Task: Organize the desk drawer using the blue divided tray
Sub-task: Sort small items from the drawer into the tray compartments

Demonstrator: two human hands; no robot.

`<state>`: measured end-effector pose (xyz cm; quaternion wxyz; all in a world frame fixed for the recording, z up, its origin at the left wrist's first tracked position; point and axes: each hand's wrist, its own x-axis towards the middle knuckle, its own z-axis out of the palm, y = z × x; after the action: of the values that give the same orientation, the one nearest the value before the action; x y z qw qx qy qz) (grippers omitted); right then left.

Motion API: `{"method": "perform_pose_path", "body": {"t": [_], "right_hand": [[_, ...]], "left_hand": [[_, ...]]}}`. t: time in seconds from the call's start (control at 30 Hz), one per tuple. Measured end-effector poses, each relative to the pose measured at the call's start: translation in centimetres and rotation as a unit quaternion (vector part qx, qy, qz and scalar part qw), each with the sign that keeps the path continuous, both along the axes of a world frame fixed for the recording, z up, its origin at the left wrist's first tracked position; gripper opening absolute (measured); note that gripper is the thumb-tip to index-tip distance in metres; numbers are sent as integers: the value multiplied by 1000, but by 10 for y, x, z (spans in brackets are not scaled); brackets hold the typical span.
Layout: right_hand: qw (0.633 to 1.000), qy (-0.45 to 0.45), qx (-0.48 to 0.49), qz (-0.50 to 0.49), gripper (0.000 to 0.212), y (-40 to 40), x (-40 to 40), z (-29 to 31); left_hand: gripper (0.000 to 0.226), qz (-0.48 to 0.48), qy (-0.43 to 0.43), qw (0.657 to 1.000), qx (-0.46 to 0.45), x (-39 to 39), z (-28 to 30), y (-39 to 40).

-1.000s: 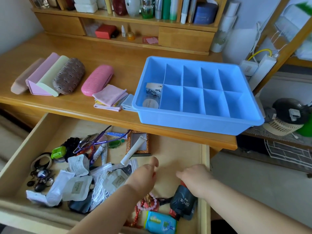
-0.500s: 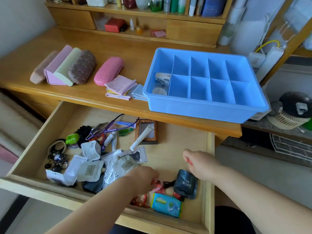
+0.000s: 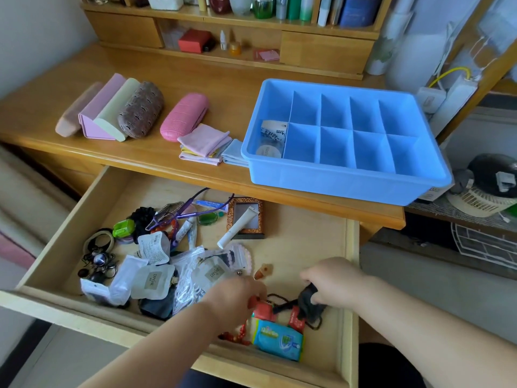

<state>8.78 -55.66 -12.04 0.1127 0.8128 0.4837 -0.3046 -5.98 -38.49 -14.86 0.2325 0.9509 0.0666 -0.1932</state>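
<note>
1. The blue divided tray sat on the desk top, behind the open drawer and toward its right end. Only the tray's long left compartment held anything: a white printed packet and a round white item. The eight small compartments looked bare.
2. Most of the sorting was, in my judgement, still to do. The drawer's left half held a heap of white sachets, clear bags, hair ties, a green case and purple-framed glasses; a small framed mirror with a white tube across it lay near the drawer's back.
3. The right hand was curled round a dark pouch near the drawer's front right corner.
4. The left hand reached among red items near the drawer's front, fingers bent down; whether it held one I could not tell.
5. A blue wipes pack lay against the drawer's front edge, untouched.
</note>
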Motion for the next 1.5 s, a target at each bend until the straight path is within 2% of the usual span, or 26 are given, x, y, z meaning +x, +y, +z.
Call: {"method": "perform_pose_path", "body": {"t": [0.1, 0.17, 0.2, 0.27, 0.33, 0.4, 0.53, 0.57, 0.63, 0.7, 0.77, 0.83, 0.87, 0.93, 1.0, 1.03, 1.07, 1.1, 1.17, 1.23, 1.3, 1.4, 1.5], "right_hand": [[990, -66, 88, -93, 25, 1, 13, 12], [978, -129, 128, -100, 29, 0, 14, 14], [978, -129, 140, -88, 28, -1, 12, 12], [987, -64, 135, -52, 22, -4, -1, 5], [996, -6, 87, 3, 16, -7, -20, -5], [999, 3, 45, 24, 20, -10, -35, -14], [999, -8, 23, -30, 41, -9, -54, -26], [999, -14, 24, -46, 49, -8, -57, -28], [995, -26, 26, -93, 58, -7, -57, -32], [992, -20, 13, -126, 46, -6, -54, -34], [993, -9, 4, -114, 25, -6, -53, -33], [990, 4, 42, -133, 12, -4, -52, -27], [983, 23, 73, -165, 15, -3, -49, -23], [947, 141, 132, -256, 29, 0, -42, -9], [868, 331, 171, -329, 32, 3, -35, 8], [824, 402, 189, -352, 32, 4, -32, 17], [787, 454, 200, -368, 34, 4, -30, 26], [760, 490, 201, -376, 37, 4, -27, 34], [735, 538, 177, -372, 43, 7, -22, 45], [733, 566, 133, -354, 49, 12, -19, 55], [728, 582, 105, -346, 54, 19, -17, 62], [704, 594, 125, -369, 58, 30, -17, 63], [679, 603, 165, -385, 64, 38, -14, 65]], "left_hand": [[32, -84, 68, 991, 85, -2, -12, -14], [32, -96, 73, 984, 129, -1, -16, -21], [34, -92, 73, 983, 142, -1, -17, -23], [38, -84, 78, 980, 162, 0, -19, -26], [39, -86, 83, 977, 178, 1, -22, -29], [38, -89, 84, 976, 183, 2, -22, -30], [24, -64, 72, 987, 132, -3, -17, -27], [21, -26, 62, 993, 95, -7, -15, -24], [16, 97, 50, 993, -33, -13, -8, -16], [18, 237, 45, 948, -207, -18, 0, -9], [19, 335, 27, 871, -357, -21, 9, -3], [29, 379, 7, 808, -451, -22, 17, 1], [31, 393, 0, 783, -483, -22, 21, 2], [26, 415, -11, 737, -534, -20, 29, 1], [16, 434, -29, 712, -551, -15, 36, -4], [12, 439, -43, 712, -545, -11, 39, -6], [12, 431, -61, 729, -529, -8, 43, -8], [15, 402, -81, 760, -505, -5, 48, -9], [22, 308, -109, 830, -452, 0, 60, -14], [24, 232, -120, 868, -423, 6, 71, -21], [20, 203, -142, 883, -399, 11, 79, -25], [12, 201, -168, 884, -388, 17, 87, -17], [20, 215, -164, 879, -392, 24, 91, -4]]}}
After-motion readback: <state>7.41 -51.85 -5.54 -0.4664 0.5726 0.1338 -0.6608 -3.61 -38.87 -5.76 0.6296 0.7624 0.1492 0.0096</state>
